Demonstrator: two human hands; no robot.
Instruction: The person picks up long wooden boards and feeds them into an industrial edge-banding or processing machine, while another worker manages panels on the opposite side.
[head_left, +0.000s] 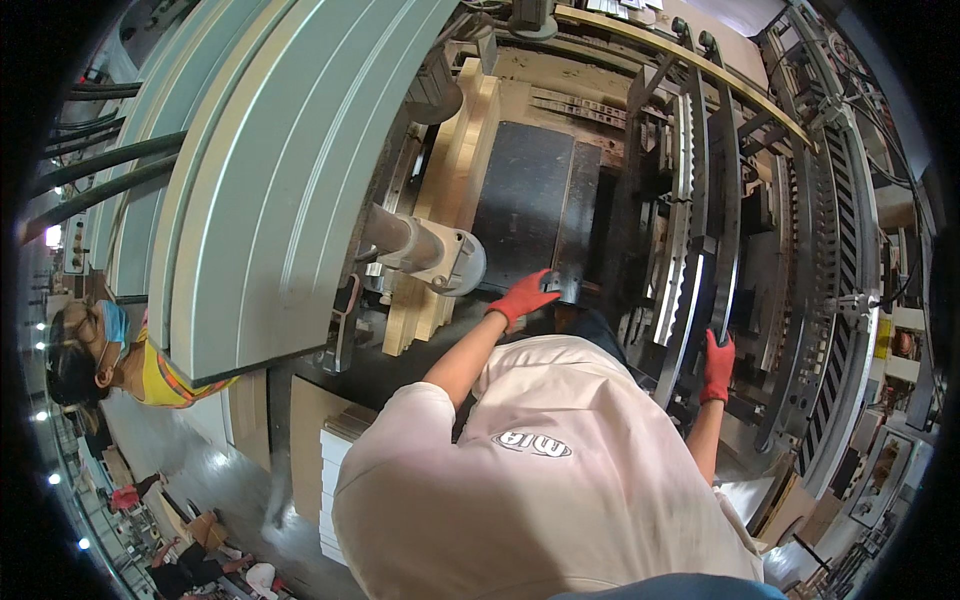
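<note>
My left hand (525, 296), in a red work glove, is at the near edge of a dark flat panel (525, 205). Its fingers are bent over that edge, with the thumb side partly hidden. The panel lies inside a large machine, beside a narrower dark strip (583, 205). Over to the right, my right hand (718, 367), gloved in red too, closes around the near end of a long dark metal bar (732, 200). Its fingertips are partly hidden by the bar.
A big grey-green machine housing (290, 170) rises on the left. Beside the panel are pale wooden beams (440, 200) and a round metal column (430, 255). Toothed rails (685, 190) run along the right. A masked co-worker in yellow (165, 375) stands at far left; stacked boards (335, 470) are behind.
</note>
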